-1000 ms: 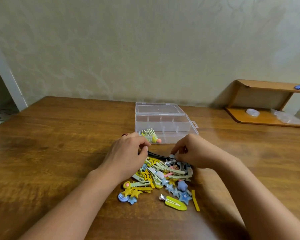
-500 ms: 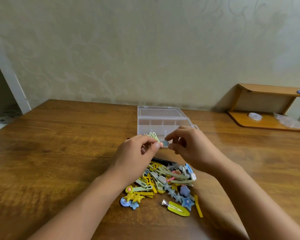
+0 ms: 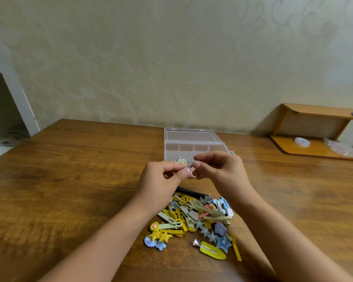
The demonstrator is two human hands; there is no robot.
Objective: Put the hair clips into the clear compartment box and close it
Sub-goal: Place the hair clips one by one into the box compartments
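Just in front of the clear plastic compartment box (image 3: 194,148), both hands were raised off the brown wooden table (image 3: 69,180) and met over a single small pale-blue and silver hair clip (image 3: 189,167). The left hand (image 3: 161,180) pinched one end between thumb and curled fingers, and the right hand (image 3: 222,169) pinched the other end the same way. Holding it by both ends probably let the person close it or turn it before dropping it in, though the clip was too small and blurred to say whether it was open. Its long axis appeared to run roughly left to right between the two hands, parallel to the box's front wall, pointing at neither the box nor the person.

That box sat near the far middle of the table with its lid (image 3: 190,135) folded back flat behind it, so the compartments faced up and were within easy reach. A few pale yellow-green clips (image 3: 180,161) already stood in the front left compartment, partly hidden by the left hand.

Below the hands lay the loose heap of yellow, blue and cream clips (image 3: 198,218), close to the person. Most of the work seemed to lie ahead, and the lid was not yet closed.
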